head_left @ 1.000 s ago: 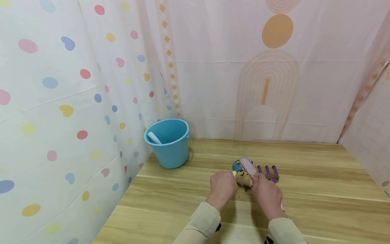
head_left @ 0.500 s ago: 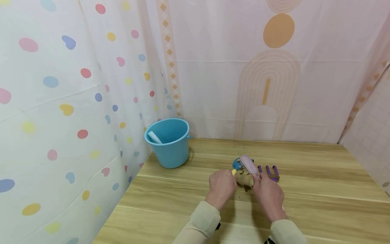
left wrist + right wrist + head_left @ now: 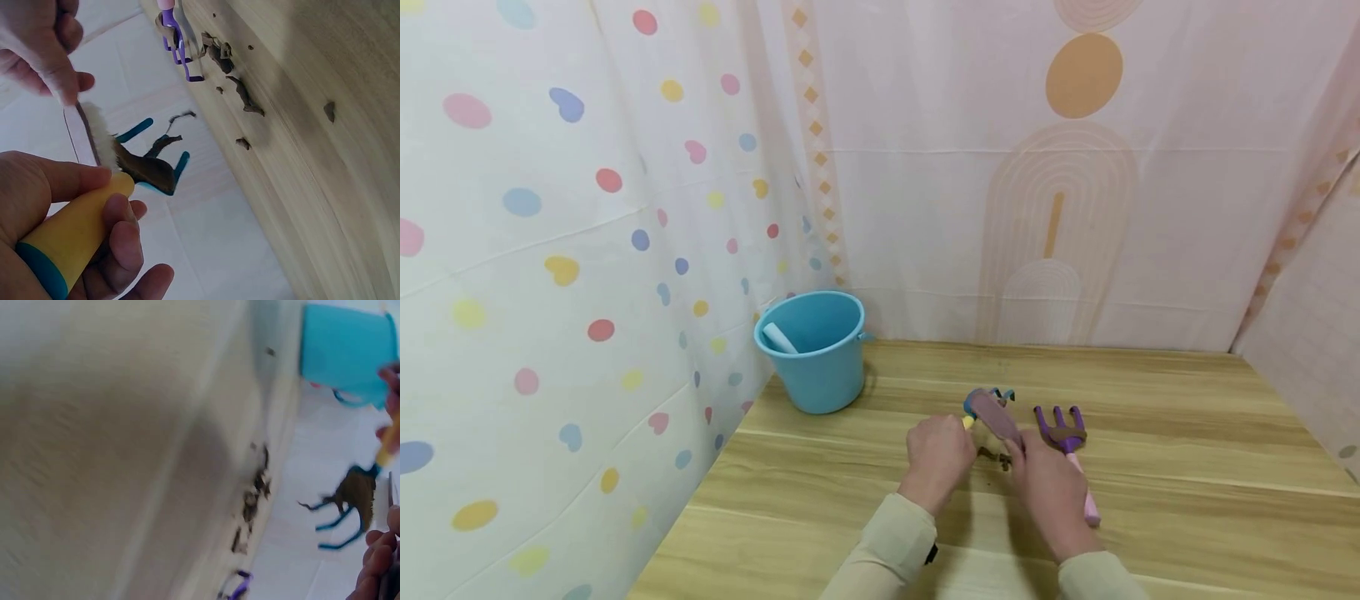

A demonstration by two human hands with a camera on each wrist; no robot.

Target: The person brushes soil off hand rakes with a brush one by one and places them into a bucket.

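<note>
My left hand [image 3: 938, 458] grips the yellow handle of a small hand rake [image 3: 72, 222]. Its blue tines [image 3: 337, 519] are caked with brown mud and held above the table. In my right hand [image 3: 1051, 493] is a pink brush [image 3: 996, 414] with white bristles [image 3: 100, 134], which lie against the rake's head. Beside the right hand, a purple hand rake [image 3: 1063, 435] with a pink handle lies on the table, mud across its tines. Bits of dried mud [image 3: 219, 53] are scattered on the wood beneath the hands.
A light blue bucket [image 3: 823, 383] stands at the table's back left, with a pale blue rod-like piece [image 3: 780, 338] inside. The wooden table [image 3: 1187, 467] meets patterned curtains [image 3: 910, 208] at its back and sides.
Both hands have shifted slightly left with the rake and brush. The brush has tilted and moved along the blue rake's head. More of the purple rake's handle now shows.
</note>
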